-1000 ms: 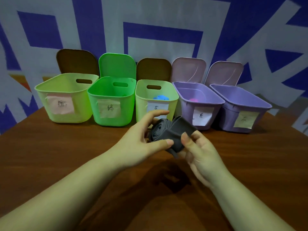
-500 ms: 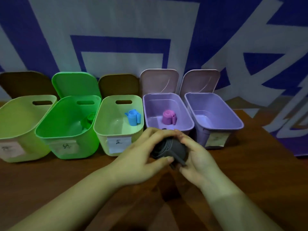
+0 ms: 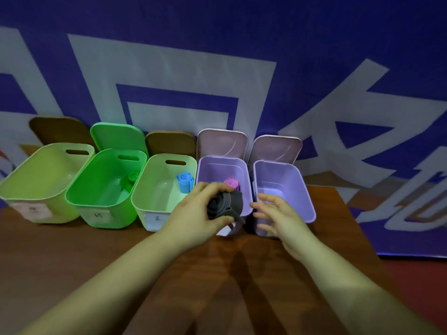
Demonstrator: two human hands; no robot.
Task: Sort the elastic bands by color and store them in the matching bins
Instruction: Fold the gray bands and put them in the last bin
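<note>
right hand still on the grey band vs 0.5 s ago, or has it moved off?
Yes, moved. The right hand has let go and now hangs open in front of the rightmost purple bin; the left hand alone grips the grey band.

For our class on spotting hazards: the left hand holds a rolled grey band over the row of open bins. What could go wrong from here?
1. The grey band hangs over the bin with the pink band, not the bare far-right purple bin; released now, it may land with the wrong color.
2. A loose tail trails from the roll, so it may unroll in the left hand.
3. The right hand is open and off the band, giving no support.
</note>
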